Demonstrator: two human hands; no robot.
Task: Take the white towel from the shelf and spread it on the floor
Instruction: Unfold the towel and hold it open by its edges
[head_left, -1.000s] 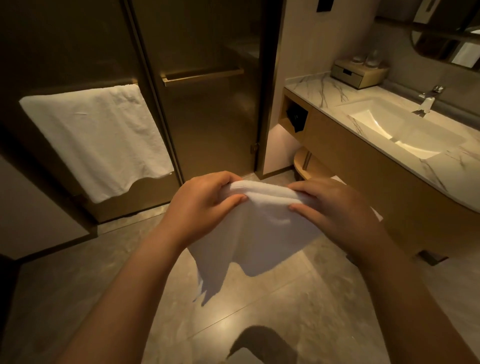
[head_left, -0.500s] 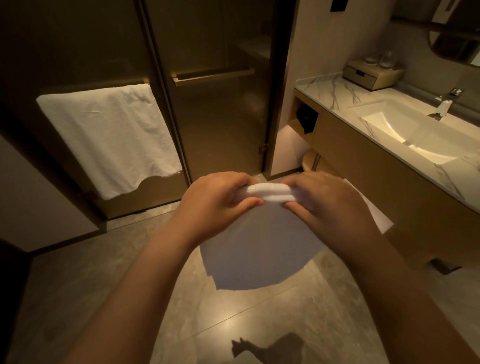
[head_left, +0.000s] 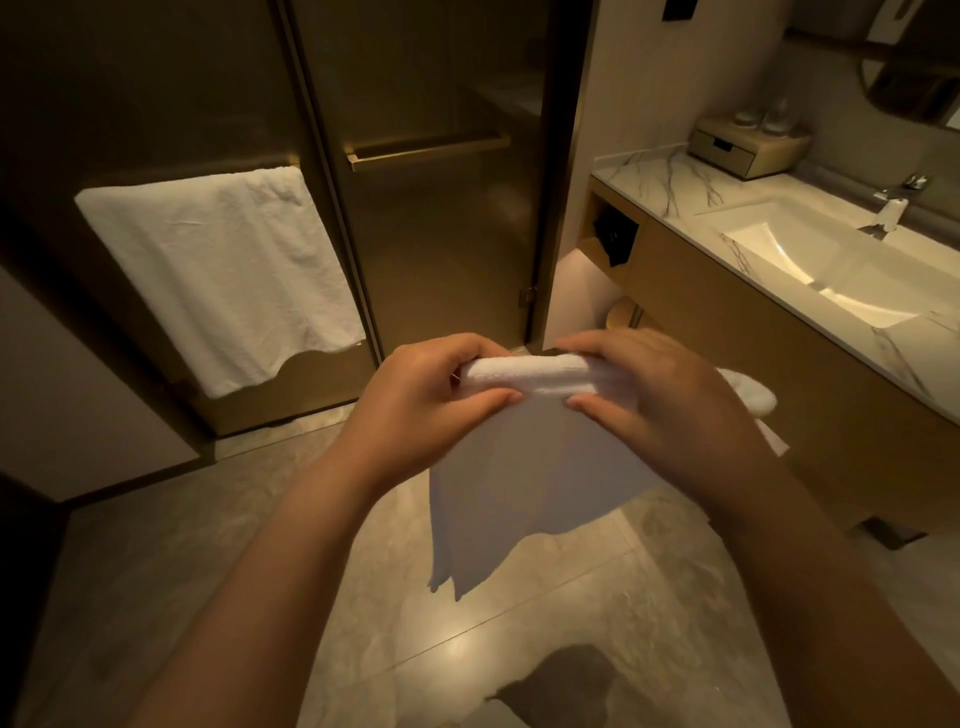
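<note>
figure: white towel held in mid-air at the centre of the view, well above the floor. progress, as judged from this moment: the taking step appears complete, since the towel is in the hands and clear of any shelf; the spreading step is not yet done, as no part of the cloth touches the tiles and the upper edge remains bunched in several thick folds. the left hand grips the folded top edge at about 9 o'clock of the bundle, thumb underneath and fingers curled over the top; the right hand grips the same edge at about 3 o'clock in a mirrored pinch, thumb pointing inward. both hands are closed firmly on the cloth and sit close together, nearly touching. both forearms reach forward from 6 o'clock, converging. the loose part hangs toward 6 o'clock, ending in an uneven corner. a second, hanging towel lies at 10 o'clock; the basin at 2 o'clock. remaining, by judgement: draw the hands apart to open the folds, then lower the cloth flat.
</note>
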